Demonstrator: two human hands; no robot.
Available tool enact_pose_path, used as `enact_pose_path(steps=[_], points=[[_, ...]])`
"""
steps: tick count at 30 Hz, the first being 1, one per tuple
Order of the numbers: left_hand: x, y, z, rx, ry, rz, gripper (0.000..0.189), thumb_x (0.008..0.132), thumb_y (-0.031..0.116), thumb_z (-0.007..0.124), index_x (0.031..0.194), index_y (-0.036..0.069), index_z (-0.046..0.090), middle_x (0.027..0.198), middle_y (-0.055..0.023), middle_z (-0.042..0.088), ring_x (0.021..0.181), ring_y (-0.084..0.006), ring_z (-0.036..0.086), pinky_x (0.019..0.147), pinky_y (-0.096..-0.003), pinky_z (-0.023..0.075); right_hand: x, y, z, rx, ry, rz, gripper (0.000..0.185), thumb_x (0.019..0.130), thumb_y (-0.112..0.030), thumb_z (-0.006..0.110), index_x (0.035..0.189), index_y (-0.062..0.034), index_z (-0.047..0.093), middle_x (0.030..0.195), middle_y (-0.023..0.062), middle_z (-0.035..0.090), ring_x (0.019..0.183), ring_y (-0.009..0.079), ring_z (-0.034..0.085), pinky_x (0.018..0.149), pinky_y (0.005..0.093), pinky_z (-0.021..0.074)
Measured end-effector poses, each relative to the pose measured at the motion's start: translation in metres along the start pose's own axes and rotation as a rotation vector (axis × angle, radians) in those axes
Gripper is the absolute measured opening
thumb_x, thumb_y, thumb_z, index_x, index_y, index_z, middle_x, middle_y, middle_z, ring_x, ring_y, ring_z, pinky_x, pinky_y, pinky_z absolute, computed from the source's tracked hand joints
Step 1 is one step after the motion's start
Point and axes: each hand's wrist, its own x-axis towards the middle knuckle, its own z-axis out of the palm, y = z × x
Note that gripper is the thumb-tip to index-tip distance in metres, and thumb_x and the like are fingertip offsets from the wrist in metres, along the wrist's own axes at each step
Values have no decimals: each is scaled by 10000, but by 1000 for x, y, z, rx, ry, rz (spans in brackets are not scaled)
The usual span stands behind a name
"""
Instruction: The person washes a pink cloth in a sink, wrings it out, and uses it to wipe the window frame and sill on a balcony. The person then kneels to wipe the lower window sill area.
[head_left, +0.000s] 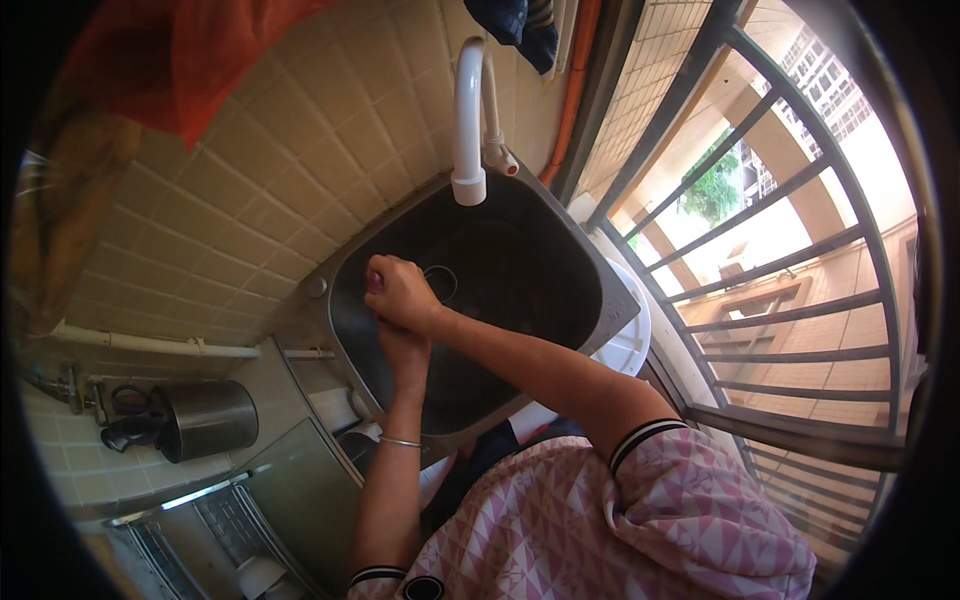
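Note:
Over the left part of a dark sink basin (517, 270), my two hands are pressed together. My right hand (403, 292) lies curled on top, its fingers bent around the far side. Beneath it is my left hand (401, 337), mostly hidden, with a bangle on that wrist. A small pinkish spot shows at the curled fingers; whether it is a fingertip or a held thing I cannot tell. Just right of my right hand, a thin ring-like loop (442, 283) shows in the basin. The white gooseneck faucet (469, 127) arches over the basin's far side, apart from my hands.
A tiled wall (262, 187) runs along the left, with red fabric (180, 60) hanging above. Barred window (780, 247) stands at the right. A white round lid or basin (634, 330) sits beside the sink. At lower left are a metal cylinder (210, 420) and a rack (225, 525).

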Motion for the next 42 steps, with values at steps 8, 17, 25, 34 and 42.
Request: enact_pose_path(steps=[8,17,25,34,42], points=[[-1,75,-33,766,-1,120,536,682,205,760,1130,6,543,1005,-137,633,931,-207,602,819,-323,461,23,67,-32,651,-8,529,660,834,-563,570,1134,25,586,1018,138,647,912,202,624,790,339,492],[0,102,-52,622,69,6,538,687,166,737,1137,-23,510,942,-108,624,863,-191,598,788,-316,476,-12,156,7,-34,7,581,450,800,-337,648,1105,-8,606,1076,212,628,997,347,608,844,403,484],[1,85,-62,604,11,153,527,692,144,712,1150,-14,505,899,-83,608,758,-160,567,685,-283,453,-15,152,-16,-794,-652,119,289,766,-154,602,1022,-24,632,1066,173,617,985,314,605,768,409,516],[5,86,-63,606,14,255,493,717,124,699,1150,3,497,771,-36,571,554,-88,525,483,-232,431,-49,184,-8,-969,-624,-52,322,720,-120,617,1022,-9,599,1067,183,563,975,320,583,782,403,522],[-4,98,-47,487,91,226,508,690,131,716,1122,-26,500,739,-56,583,551,-107,538,486,-259,445,-51,176,-20,-900,-577,-53,355,687,-115,636,1019,5,597,1073,189,564,992,328,579,787,400,522]])
